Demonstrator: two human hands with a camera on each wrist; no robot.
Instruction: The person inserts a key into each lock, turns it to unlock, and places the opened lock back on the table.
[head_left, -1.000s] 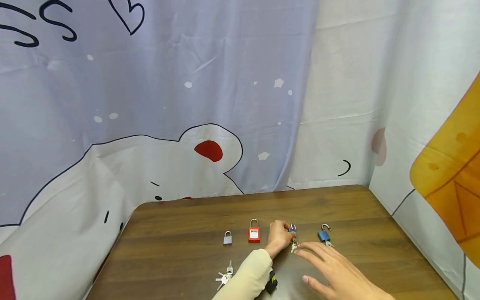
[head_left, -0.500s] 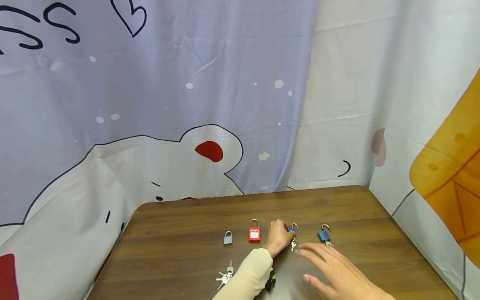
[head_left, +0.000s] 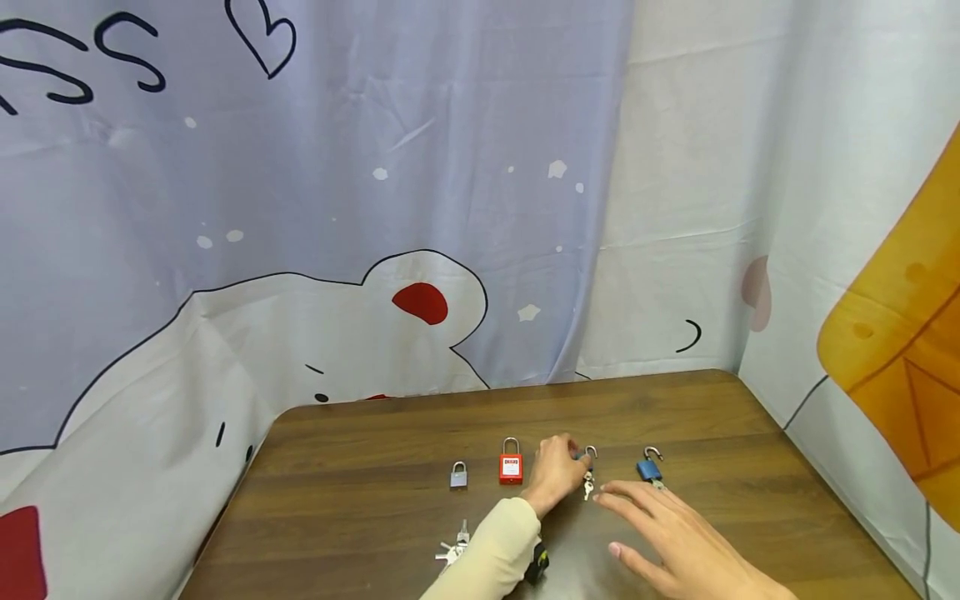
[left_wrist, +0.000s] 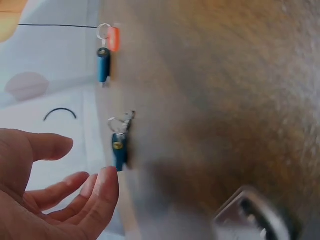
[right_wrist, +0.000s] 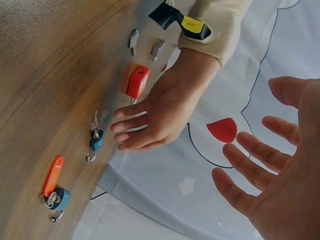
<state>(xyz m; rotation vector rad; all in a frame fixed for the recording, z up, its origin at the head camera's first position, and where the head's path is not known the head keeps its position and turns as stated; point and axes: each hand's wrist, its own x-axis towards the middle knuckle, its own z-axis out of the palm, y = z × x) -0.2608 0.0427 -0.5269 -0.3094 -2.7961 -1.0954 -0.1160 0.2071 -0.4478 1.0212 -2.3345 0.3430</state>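
A small blue padlock [right_wrist: 97,141] lies on the table with its shackle swung out and keys hanging from its keyhole. Beside it my left hand [head_left: 555,473] is held with fingers extended; the left wrist view has thumb and fingers apart, fingertips close to the lock [left_wrist: 119,150]. My right hand [head_left: 667,533] hovers nearer the front, fingers spread and holding nothing. A second blue padlock [head_left: 649,470], shackle open, lies to the right; an orange tag [right_wrist: 53,177] hangs from its key ring. In the head view my right hand hides that tag.
Left of my left hand are a red padlock [head_left: 511,468] and a small grey padlock [head_left: 458,477], both with shackles closed. Loose keys [head_left: 453,552] lie by my left sleeve [head_left: 487,554]. The wooden table [head_left: 360,467] ends at a printed curtain [head_left: 450,167].
A second ago my left hand held the nearer blue padlock upright-shackled; its shackle then swung open. Now the fingers have let go and drawn slightly left. The right hand has barely moved.
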